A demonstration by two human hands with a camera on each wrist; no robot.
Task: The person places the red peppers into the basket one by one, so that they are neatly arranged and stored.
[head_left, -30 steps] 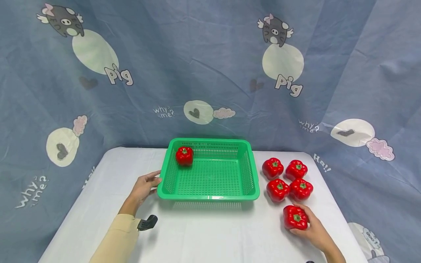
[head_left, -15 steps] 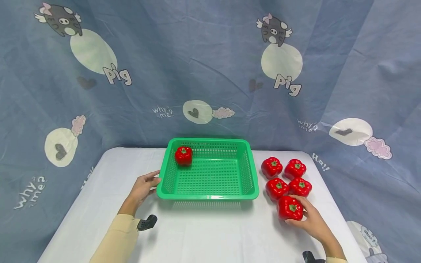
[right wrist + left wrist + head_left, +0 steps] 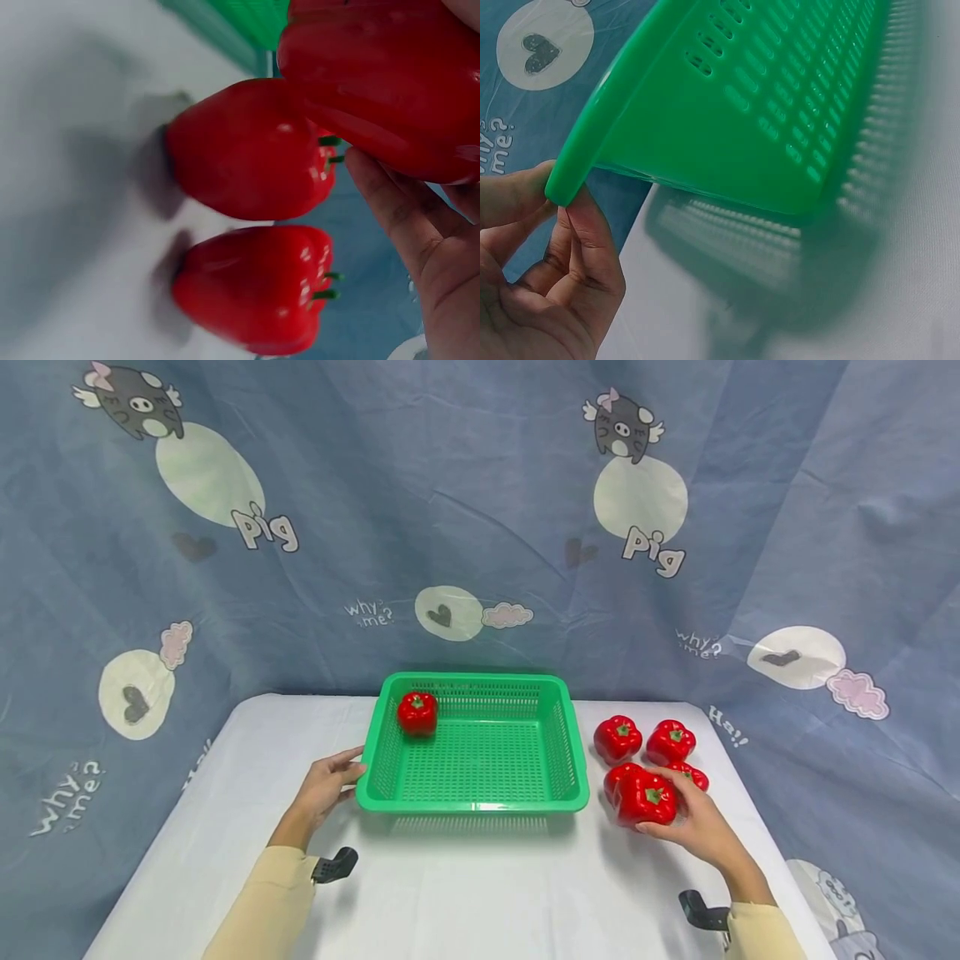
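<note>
My right hand [image 3: 699,822] grips a red bell pepper [image 3: 646,799] with a green stem, raised above the white table. In the right wrist view the held bell pepper [image 3: 390,82] fills the upper right, with fingers along its underside. My left hand [image 3: 324,792] pinches the left rim of a green plastic basket [image 3: 474,808]. The left wrist view has thumb and fingers closing on that basket's rim [image 3: 577,161]. One red bell pepper [image 3: 417,714] sits inside the basket, in its back left corner.
Several more red bell peppers [image 3: 617,739] stand right of the basket, two of them partly hidden behind the held one and my right hand. A blue printed cloth [image 3: 480,510] hangs behind the white table [image 3: 465,893].
My right hand has lifted the bell pepper off the table and carried it up and leftward, over the group. The left hand stays on the basket rim.
</note>
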